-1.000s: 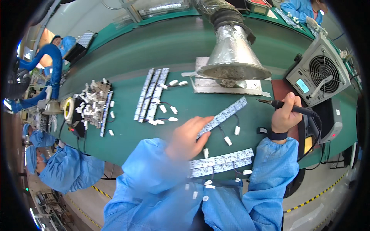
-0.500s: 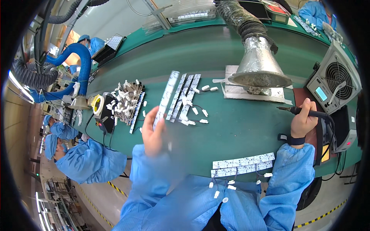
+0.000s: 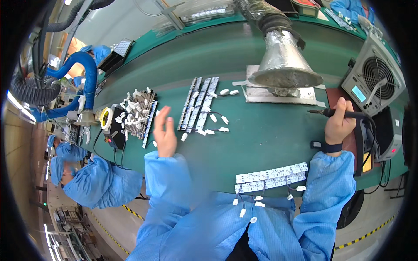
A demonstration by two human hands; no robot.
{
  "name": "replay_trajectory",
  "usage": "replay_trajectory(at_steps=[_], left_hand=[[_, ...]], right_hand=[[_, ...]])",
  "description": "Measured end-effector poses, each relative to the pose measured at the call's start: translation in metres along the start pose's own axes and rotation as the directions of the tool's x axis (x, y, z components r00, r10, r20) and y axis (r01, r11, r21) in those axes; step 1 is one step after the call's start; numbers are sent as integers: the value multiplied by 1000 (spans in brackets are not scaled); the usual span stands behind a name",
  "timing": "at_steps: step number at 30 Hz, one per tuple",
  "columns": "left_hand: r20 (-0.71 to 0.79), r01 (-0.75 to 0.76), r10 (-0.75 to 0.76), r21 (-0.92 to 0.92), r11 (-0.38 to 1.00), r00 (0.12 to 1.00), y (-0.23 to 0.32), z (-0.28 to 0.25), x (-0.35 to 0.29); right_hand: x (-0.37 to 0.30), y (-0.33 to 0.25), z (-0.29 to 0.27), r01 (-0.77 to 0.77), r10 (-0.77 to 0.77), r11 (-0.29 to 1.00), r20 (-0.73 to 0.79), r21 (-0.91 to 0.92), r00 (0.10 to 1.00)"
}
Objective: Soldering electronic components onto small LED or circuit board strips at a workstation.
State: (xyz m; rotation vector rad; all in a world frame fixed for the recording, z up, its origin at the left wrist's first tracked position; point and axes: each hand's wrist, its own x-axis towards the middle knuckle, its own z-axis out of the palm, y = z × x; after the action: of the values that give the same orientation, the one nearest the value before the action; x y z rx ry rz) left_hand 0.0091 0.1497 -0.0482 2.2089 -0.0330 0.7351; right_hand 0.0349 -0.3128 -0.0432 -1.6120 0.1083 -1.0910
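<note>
Left of the strips point(image 3: 199, 100), the left hand point(image 3: 165, 138) is empty, fingers loosely spread; well right of them, the right hand point(image 3: 339, 127) (black band point(image 3: 332, 148) at its wrist) curls its fingers round an iron point(image 3: 328, 112).

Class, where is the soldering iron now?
In the head view, the soldering iron is right of centre, in the right hand, below and right of the metal funnel.
</note>
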Motion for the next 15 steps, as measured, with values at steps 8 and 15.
replay_trajectory(at_steps=[8,15], left_hand=[[639,-220,244,-118,968,730,152,24,-77],[909,43,148,-178,983,390,162,48,-73]], right_hand=[[0,-2,4,11,-11,1000,2,29,1000],[1,-5,1,0,0,1000,-10,13,1000]])
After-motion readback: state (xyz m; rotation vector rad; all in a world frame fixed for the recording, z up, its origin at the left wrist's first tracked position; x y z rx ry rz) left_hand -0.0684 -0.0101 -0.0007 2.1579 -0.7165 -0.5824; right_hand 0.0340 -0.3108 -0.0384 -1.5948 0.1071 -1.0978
